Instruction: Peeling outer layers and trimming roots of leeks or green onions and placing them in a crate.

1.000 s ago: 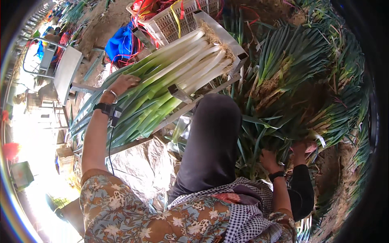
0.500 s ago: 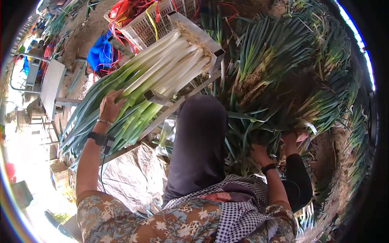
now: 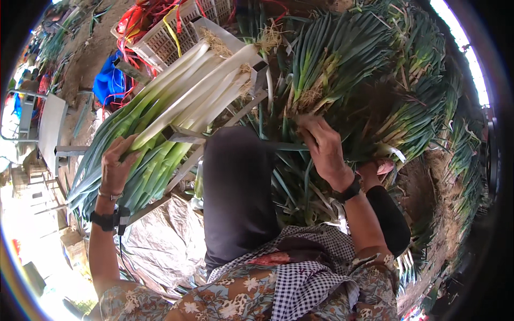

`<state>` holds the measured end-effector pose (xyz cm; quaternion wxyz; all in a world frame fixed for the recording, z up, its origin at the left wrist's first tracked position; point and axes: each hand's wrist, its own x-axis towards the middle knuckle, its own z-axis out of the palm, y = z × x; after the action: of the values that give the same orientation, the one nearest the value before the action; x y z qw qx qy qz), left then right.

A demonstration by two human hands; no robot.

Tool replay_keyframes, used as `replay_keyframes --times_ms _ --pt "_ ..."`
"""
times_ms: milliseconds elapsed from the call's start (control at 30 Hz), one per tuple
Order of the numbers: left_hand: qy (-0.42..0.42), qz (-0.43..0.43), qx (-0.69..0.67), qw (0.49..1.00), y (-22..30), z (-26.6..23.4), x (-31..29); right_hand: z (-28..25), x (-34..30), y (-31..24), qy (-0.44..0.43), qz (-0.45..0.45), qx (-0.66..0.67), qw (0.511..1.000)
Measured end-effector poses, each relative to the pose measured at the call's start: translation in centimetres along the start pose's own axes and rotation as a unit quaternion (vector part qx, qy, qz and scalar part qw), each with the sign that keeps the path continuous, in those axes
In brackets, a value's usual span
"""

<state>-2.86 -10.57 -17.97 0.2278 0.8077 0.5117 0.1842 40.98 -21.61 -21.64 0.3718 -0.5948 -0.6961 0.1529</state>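
Note:
A bundle of leeks [image 3: 176, 99] lies in a metal rack [image 3: 184, 134], with white stalks and roots toward a flat end plate [image 3: 211, 29] and green leaves toward the lower left. My left hand [image 3: 118, 165] is closed around the green part of one leek [image 3: 214, 80] on top of the bundle. That leek's roots stick out past the others, over the plate's edge. To the right of my knee, my right hand [image 3: 326, 152] is raised above loose leeks, its fingers bent and blurred. Whether it holds anything cannot be seen.
Behind the rack stands a pale plastic crate [image 3: 166, 40] with red and yellow ties. A blue bag [image 3: 110, 80] lies beside it. Heaps of leeks [image 3: 342, 53] cover the ground at the right. Crumpled plastic sheeting [image 3: 166, 241] is below the rack. My bent knee [image 3: 238, 182] is beside it.
My right hand has come up and forward from low among the leaves. One leek on the bundle now juts out farther at its root end. The whole view has shifted slightly.

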Motion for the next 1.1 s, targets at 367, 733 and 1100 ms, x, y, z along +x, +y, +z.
replay_keyframes --times_ms 367,733,1100 --pt "0.043 0.037 0.046 0.997 4.7 -3.4 -3.1 -1.9 11.3 -6.2 -0.046 -0.197 -0.215 0.955" --pt "0.010 0.070 0.039 0.997 6.1 -5.0 -6.0 -4.8 5.3 -7.3 -0.086 -0.248 -0.155 0.952" --pt "0.044 0.137 0.123 0.982 7.9 -5.9 -5.4 -4.0 4.5 -6.9 -0.116 -0.220 -0.142 0.958"
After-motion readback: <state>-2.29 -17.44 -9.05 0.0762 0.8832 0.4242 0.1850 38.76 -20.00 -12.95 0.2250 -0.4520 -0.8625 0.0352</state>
